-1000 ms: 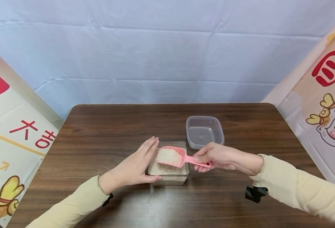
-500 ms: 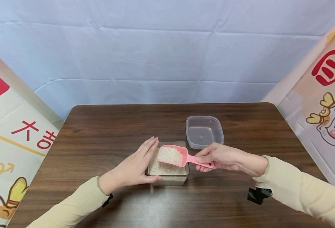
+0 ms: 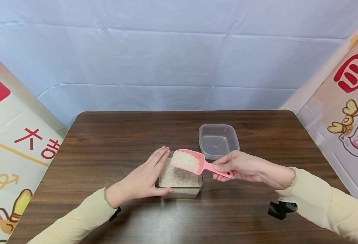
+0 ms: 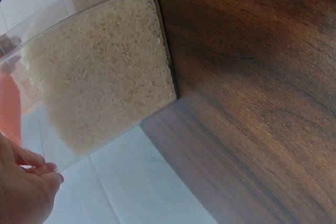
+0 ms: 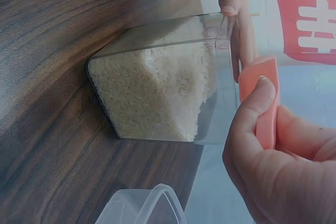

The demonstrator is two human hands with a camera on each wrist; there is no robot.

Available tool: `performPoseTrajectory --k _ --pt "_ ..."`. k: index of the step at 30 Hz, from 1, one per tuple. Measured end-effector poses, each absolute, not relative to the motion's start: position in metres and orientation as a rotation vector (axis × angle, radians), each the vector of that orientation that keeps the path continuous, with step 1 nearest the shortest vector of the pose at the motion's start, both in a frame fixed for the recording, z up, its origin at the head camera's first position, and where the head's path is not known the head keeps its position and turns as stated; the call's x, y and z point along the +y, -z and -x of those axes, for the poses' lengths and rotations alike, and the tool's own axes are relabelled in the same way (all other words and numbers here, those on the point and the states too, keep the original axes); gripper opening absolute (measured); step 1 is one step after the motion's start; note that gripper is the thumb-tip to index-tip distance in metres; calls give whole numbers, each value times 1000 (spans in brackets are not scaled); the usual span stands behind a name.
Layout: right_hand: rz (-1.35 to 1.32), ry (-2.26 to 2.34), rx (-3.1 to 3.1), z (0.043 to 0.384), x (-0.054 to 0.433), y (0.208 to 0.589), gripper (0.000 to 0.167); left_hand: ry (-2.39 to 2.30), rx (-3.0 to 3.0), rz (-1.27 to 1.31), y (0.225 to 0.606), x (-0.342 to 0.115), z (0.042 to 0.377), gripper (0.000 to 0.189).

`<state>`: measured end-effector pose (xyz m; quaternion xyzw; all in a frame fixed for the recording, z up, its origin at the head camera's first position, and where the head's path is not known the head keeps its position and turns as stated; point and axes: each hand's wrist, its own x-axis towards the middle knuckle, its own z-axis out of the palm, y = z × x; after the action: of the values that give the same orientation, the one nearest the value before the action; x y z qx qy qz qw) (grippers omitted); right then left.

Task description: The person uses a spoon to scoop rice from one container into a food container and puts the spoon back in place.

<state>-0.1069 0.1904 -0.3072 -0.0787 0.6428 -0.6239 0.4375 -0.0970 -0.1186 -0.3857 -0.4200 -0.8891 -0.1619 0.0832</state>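
Right grip [image 3: 239, 166] pinching pink plastic scoop [image 3: 197, 163] heaped with white rice; left grip [image 3: 146, 176] flat-fingered, bracing clear square rice box [image 3: 180, 189]. Empty translucent tub [image 3: 218, 140] behind on wood-grain bench [image 3: 111, 142].

Setting: a staged tabletop booth for recording, not a lived-in room. Evidence: a creased pale blue fabric backdrop [image 3: 179, 51] closing off the rear, printed promotional banners with red characters and cartoon figures standing at the left [image 3: 11, 149] and right [image 3: 346, 112], and a single dark brown wood-grain table with rounded corners [image 3: 111, 135] set between them. No fixed furniture, appliances or walls appear in view.
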Motion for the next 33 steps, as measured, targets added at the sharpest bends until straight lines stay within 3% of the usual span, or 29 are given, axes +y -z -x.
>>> performPoseTrajectory --k 22,33 --pt "151 1616 1594 112 197 296 29 493 -2647 1255 387 -118 99 101" --pt "167 1639 1574 117 199 295 19 502 -2620 1262 390 -119 101 101"
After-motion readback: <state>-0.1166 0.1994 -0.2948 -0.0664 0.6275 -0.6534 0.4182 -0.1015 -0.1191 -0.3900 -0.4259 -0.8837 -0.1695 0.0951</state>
